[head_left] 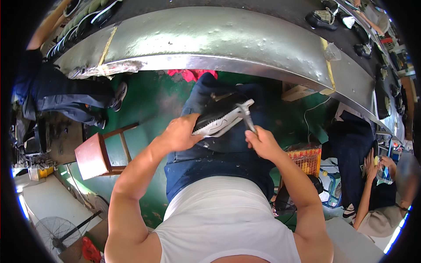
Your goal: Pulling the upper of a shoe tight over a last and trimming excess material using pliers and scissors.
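Over my lap lies a shoe (223, 115) with a dark upper and a thick white sole, tilted so that the sole edge slants up to the right. My left hand (180, 133) is closed around its left end, thumb along the white sole. In my right hand (262, 141) is a small metal hammer (248, 117), its handle gripped low. The hammer's head is at the sole near the shoe's right end; whether it touches is hard to tell.
A metal-faced bench (210, 41) curves across in front, with more shoes (322, 19) on its dark top. At left stands a brown stool (93, 158), with a co-worker's legs (74, 94) beyond. Another person (386, 206) sits at right, near a red-yellow crate (305, 162). A fan (59, 239) is lower left.
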{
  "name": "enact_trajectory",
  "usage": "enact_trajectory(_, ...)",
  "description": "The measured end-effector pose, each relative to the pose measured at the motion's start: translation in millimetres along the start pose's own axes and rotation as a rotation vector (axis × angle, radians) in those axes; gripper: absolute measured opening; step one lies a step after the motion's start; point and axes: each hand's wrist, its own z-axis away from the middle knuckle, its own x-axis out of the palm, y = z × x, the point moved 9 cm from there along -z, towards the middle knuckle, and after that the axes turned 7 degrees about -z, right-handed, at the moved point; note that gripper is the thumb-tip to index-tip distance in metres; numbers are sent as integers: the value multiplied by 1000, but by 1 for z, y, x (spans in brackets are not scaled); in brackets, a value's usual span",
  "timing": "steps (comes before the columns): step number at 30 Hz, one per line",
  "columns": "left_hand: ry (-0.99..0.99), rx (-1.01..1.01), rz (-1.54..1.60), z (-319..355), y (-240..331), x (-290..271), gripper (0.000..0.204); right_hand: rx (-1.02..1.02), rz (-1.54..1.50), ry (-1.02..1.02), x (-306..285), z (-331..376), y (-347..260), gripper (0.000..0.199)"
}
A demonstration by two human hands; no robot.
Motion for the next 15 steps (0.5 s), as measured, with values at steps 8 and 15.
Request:
enact_trajectory(8,397,310,756,-46,99,-83,50,195,-321,142,-47,39,68,18)
enact_trajectory(15,-86,-29,472,-68,29,79,84,262,-36,-17,-46,57,45,18)
